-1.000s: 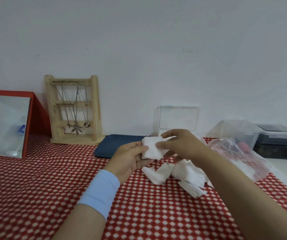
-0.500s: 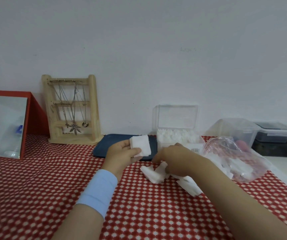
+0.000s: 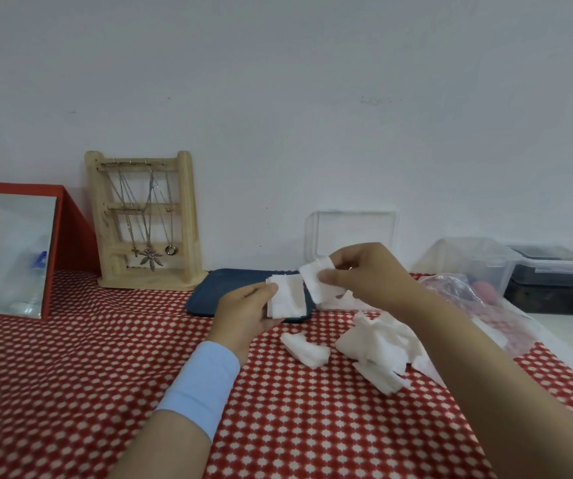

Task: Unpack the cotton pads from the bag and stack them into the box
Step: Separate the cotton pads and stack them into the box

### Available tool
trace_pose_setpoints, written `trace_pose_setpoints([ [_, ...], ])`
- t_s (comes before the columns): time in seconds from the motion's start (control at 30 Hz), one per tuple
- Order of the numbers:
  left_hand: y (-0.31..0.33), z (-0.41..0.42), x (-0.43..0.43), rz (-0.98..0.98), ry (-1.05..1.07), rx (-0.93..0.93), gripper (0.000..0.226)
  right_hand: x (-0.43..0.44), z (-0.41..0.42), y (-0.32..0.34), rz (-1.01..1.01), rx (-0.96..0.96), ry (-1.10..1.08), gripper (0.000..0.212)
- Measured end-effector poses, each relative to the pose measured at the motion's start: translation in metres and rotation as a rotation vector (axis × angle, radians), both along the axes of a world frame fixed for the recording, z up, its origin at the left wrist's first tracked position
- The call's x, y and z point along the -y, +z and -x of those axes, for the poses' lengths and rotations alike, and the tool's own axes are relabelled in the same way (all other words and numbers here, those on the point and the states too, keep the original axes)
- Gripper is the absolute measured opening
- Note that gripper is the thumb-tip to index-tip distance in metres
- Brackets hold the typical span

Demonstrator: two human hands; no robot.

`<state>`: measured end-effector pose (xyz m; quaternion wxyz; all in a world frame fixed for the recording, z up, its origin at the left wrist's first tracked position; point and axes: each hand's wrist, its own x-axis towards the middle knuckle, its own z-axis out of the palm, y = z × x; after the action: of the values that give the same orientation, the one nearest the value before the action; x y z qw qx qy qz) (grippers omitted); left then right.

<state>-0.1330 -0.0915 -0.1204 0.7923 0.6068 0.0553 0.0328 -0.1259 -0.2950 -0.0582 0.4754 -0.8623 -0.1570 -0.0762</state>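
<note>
My left hand (image 3: 243, 311) holds a small stack of white square cotton pads (image 3: 287, 297) upright above the tablecloth. Just to its right, my right hand (image 3: 364, 273) pinches one more cotton pad (image 3: 314, 281) at the stack's edge. Loose cotton pads (image 3: 375, 347) lie in a heap on the cloth below my right forearm, with one small clump (image 3: 306, 347) apart to the left. The clear plastic box (image 3: 352, 233) stands behind my hands with its lid up; its inside is hidden by my right hand. The crumpled clear bag (image 3: 478, 305) lies to the right.
A dark blue tray (image 3: 229, 288) lies behind my left hand. A wooden jewellery stand (image 3: 143, 219) and a red-framed mirror (image 3: 15, 250) stand at the back left. Clear storage containers (image 3: 478, 261) sit at the back right. The red patterned tablecloth (image 3: 105, 375) covers the table.
My right hand has risen from the heap with a pad and brought it up to the stack in my left hand. The left hand moved slightly right.
</note>
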Motion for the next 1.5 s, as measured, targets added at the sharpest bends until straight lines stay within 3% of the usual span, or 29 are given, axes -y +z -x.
trace_pose_setpoints([
  [0.17, 0.003, 0.004, 0.007, 0.067, -0.100, -0.027, 0.021, -0.018, 0.007, -0.006, -0.162, -0.190, 0.032, 0.007],
  [0.53, 0.008, 0.007, 0.010, 0.094, -0.233, -0.033, 0.031, -0.030, 0.003, -0.020, -0.066, -0.130, -0.150, 0.016],
  [0.67, 0.006, 0.006, 0.005, -0.048, -0.288, 0.020, 0.038, -0.028, 0.001, -0.023, -0.247, -0.256, -0.065, 0.040],
  [0.77, 0.002, 0.002, -0.003, -0.092, -0.274, 0.017, 0.038, -0.028, 0.000, -0.024, -0.367, -0.327, -0.044, 0.030],
  [0.83, 0.001, -0.003, -0.008, -0.088, -0.197, 0.007, 0.040, -0.030, -0.002, -0.028, -0.231, -0.186, -0.123, 0.023],
  [0.93, -0.003, -0.010, -0.015, -0.071, -0.027, -0.004, 0.042, -0.036, 0.003, -0.031, 0.210, 0.049, -0.164, 0.019],
  [1.07, -0.007, -0.013, -0.017, -0.062, 0.106, -0.001, 0.032, -0.049, 0.016, -0.034, 0.767, -0.043, 0.011, 0.043],
  [1.17, -0.006, -0.011, -0.015, -0.081, 0.128, -0.001, 0.025, -0.050, 0.013, -0.043, 0.900, -0.022, -0.001, 0.040],
  [1.27, -0.006, -0.009, -0.013, -0.107, 0.137, 0.003, 0.022, -0.040, 0.006, -0.045, 0.751, -0.101, -0.001, 0.027],
  [1.4, -0.006, -0.008, -0.012, -0.156, 0.165, -0.005, 0.014, -0.029, 0.003, -0.029, 0.162, -0.275, -0.001, 0.020],
  [1.5, -0.004, -0.006, -0.009, -0.063, 0.062, -0.040, 0.010, -0.027, 0.003, -0.021, -0.234, -0.491, 0.079, 0.017],
])
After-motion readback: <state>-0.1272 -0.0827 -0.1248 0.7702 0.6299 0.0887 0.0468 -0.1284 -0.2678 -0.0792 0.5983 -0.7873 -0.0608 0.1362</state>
